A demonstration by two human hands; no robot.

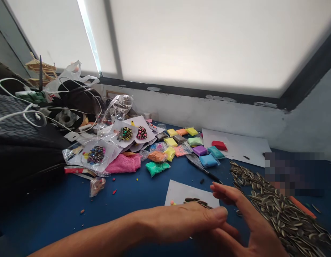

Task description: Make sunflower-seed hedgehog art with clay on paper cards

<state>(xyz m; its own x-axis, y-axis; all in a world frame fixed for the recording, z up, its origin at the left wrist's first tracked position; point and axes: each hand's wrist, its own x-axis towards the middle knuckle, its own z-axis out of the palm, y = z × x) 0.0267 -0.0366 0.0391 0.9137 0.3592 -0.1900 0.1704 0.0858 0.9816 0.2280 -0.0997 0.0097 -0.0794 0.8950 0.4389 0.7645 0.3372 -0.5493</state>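
My left hand [187,222] reaches in from the left, its thumb stretched to the right and its fingers partly hidden. Beside and partly beneath it is my right hand [245,217], palm turned toward the left, fingers apart and stretched. The two hands overlap; whether anything lies between the palms is hidden. Just beyond them, a white paper sheet [178,189] lies on the blue table [125,203], bearing a cluster of sunflower seeds [196,201] and a small pink and yellow bit [172,202]. The left hand covers part of this sheet.
A long heap of sunflower seeds [283,210] covers the right side. Bagged coloured clay packs [208,160] and a black-handled tool [212,176] lie mid-table. Finished seed hedgehogs on paper [125,134], a pink towel [124,163] and cables [23,112] crowd the left.
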